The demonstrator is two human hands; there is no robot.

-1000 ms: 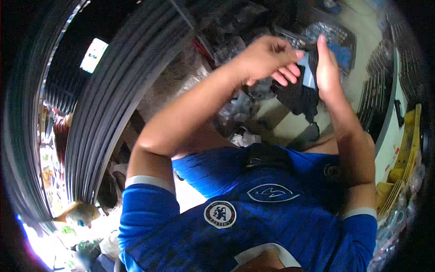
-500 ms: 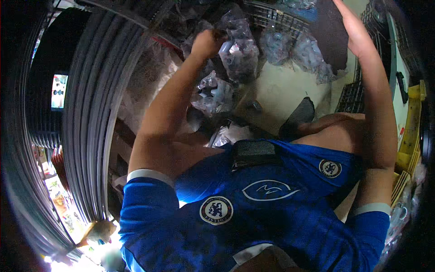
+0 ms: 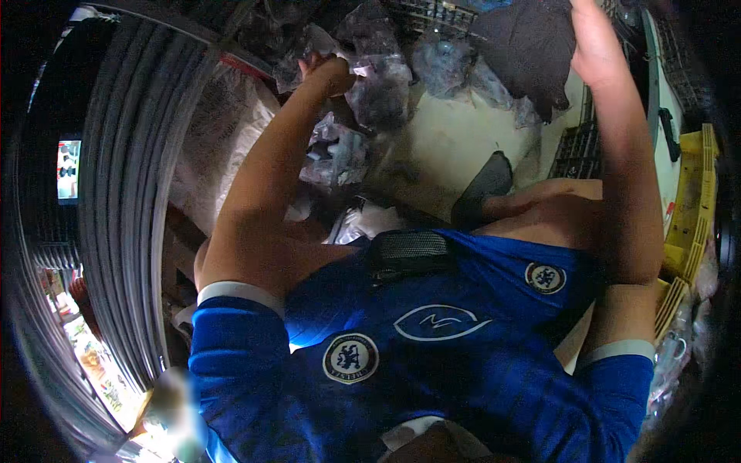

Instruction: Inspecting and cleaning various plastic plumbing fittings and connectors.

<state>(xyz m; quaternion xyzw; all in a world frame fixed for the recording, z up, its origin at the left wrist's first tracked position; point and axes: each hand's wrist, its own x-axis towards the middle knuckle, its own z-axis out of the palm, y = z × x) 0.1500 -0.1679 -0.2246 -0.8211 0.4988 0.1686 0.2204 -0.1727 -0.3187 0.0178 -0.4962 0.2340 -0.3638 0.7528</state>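
My left hand (image 3: 326,71) reaches far forward into a heap of clear plastic bags (image 3: 378,85) with dark goods inside, its fingers curled on the edge of one bag. Up at the top right, my right hand (image 3: 593,42) holds a dark grey cloth piece (image 3: 529,46) that hangs down over the pale floor (image 3: 455,147). Both forearms are stretched out and wide apart. My blue jersey (image 3: 432,339) fills the lower part of the view.
A grey ribbed roller shutter (image 3: 131,193) curves down the left side. Yellow plastic crates (image 3: 695,201) and a black crate (image 3: 575,150) stand at the right. A dark sandal on my foot (image 3: 482,185) rests on the floor, and more bagged goods lie along the top.
My hands were together on the dark piece; the left hand has let go and moved left to the plastic bags, while the right hand has lifted the dark piece up and right.
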